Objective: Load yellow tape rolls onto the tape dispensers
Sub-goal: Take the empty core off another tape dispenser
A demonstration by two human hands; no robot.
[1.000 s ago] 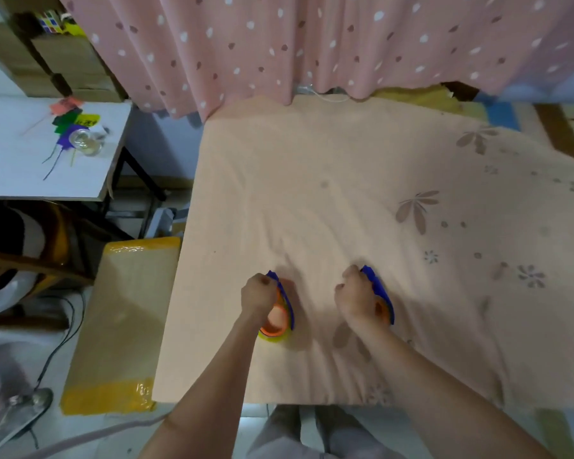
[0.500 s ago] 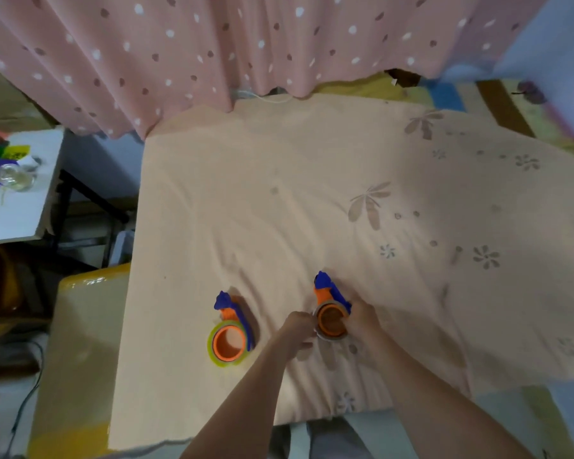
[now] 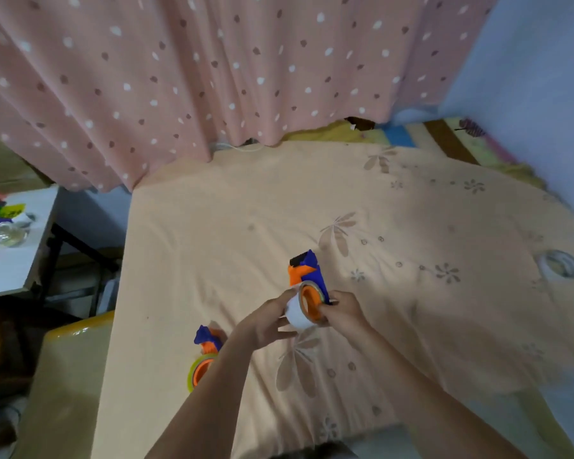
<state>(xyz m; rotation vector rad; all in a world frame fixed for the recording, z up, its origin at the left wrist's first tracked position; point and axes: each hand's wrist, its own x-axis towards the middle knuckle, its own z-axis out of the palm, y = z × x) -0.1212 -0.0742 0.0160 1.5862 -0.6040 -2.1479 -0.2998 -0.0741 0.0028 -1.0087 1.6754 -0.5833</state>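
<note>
Head view: two tape dispensers (image 3: 307, 276) (image 3: 206, 339).

Both hands are now lifting the blue-and-orange dispenser (image 3: 307, 283) off the peach cloth (image 3: 411, 293), where half a second ago it was lying flat; the right hand (image 3: 343, 309) is gripping its rear, while the left hand (image 3: 269, 321) is pulling a whitish roll (image 3: 295, 313) sideways off the orange hub. The other dispenser (image 3: 204, 356), released a second ago, is sitting alone. A clear roll (image 3: 560, 263) is coming into view at right
</note>
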